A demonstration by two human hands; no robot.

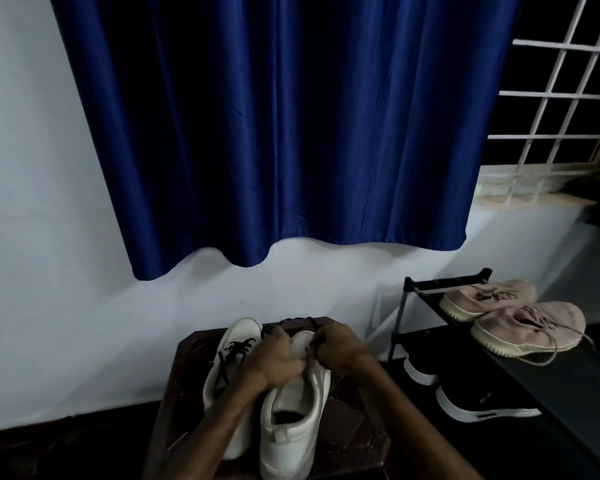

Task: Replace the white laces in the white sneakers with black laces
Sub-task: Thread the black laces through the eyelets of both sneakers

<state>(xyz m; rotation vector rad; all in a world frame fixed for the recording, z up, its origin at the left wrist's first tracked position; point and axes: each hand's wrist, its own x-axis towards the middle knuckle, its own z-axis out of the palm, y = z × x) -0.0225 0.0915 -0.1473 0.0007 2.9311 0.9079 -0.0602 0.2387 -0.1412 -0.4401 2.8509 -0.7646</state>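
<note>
— Where is the unlaced white leather sneaker [293, 417]?
— It is set on the dark wooden stool [354, 424], toe at twelve o'clock, touching the black-laced white sneaker [222, 368] at its nine o'clock.
— And the thin black lace [297, 320]?
— It is looped past the toe and pinched by both: left hand [274, 358] and right hand [336, 348] are closed on it.
— Beyond that?
— A black metal shoe rack [520, 372] is seen at three o'clock, a blue satin curtain [284, 133] at twelve.

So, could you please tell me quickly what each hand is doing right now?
Left hand: closed on the right sneaker, near its lacing.
Right hand: closed, pinching the black lace.
</note>
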